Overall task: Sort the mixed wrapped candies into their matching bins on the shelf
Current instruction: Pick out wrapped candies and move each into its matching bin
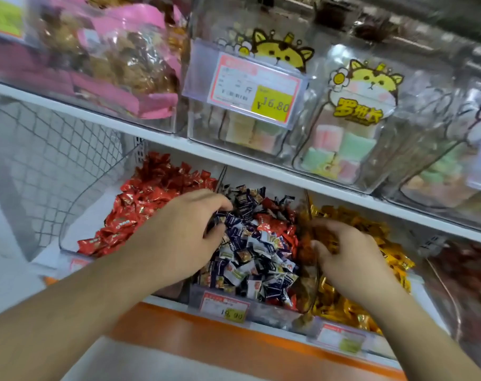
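Note:
Three clear bins sit side by side on the lower shelf. The left bin holds red wrapped candies. The middle bin holds dark blue and white candies with several red candies mixed in. The right bin holds yellow candies. My left hand reaches into the middle bin, its fingers curled on dark blue candies at the bin's left side. My right hand hovers at the divider between middle and right bins, fingers curled around blurred orange-red candies.
The upper shelf carries clear boxes of pastel sweets, a pink snack bag and a price tag reading 16.80. A wire mesh panel stands at the left. An orange shelf edge runs below the bins.

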`<move>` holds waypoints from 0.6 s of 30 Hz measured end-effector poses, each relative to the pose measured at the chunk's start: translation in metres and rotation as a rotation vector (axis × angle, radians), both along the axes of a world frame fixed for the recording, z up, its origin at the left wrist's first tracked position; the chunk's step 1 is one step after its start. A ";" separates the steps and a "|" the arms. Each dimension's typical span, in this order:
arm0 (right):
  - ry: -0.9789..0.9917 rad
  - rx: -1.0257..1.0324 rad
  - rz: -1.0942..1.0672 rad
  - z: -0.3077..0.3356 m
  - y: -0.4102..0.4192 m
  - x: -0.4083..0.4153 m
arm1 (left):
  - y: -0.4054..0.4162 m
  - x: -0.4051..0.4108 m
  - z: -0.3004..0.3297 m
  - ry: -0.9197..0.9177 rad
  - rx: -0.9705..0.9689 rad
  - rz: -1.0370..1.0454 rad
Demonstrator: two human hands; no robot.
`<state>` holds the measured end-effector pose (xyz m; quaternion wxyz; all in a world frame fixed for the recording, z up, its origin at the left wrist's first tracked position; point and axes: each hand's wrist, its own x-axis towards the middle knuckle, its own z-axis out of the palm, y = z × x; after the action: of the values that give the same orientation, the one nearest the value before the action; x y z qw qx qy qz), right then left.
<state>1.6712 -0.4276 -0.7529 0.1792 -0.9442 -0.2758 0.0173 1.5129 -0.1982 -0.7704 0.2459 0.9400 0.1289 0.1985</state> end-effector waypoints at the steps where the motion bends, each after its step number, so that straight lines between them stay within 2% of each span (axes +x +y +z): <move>1: 0.025 0.037 -0.002 -0.002 -0.003 0.002 | -0.007 0.006 0.000 0.002 0.002 -0.022; 11: 0.046 0.089 0.011 -0.004 -0.005 0.011 | -0.039 0.123 -0.031 0.085 -0.038 -0.071; 15: 0.068 0.143 0.002 -0.007 -0.009 0.012 | -0.048 0.150 -0.041 0.247 0.102 -0.128; 18: 0.054 0.172 0.000 -0.009 -0.010 0.015 | -0.054 0.157 -0.040 0.288 0.156 -0.147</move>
<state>1.6860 -0.4372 -0.7617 0.2668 -0.9246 -0.2712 0.0190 1.6698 -0.2522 -0.8108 0.1649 0.9818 0.0781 0.0526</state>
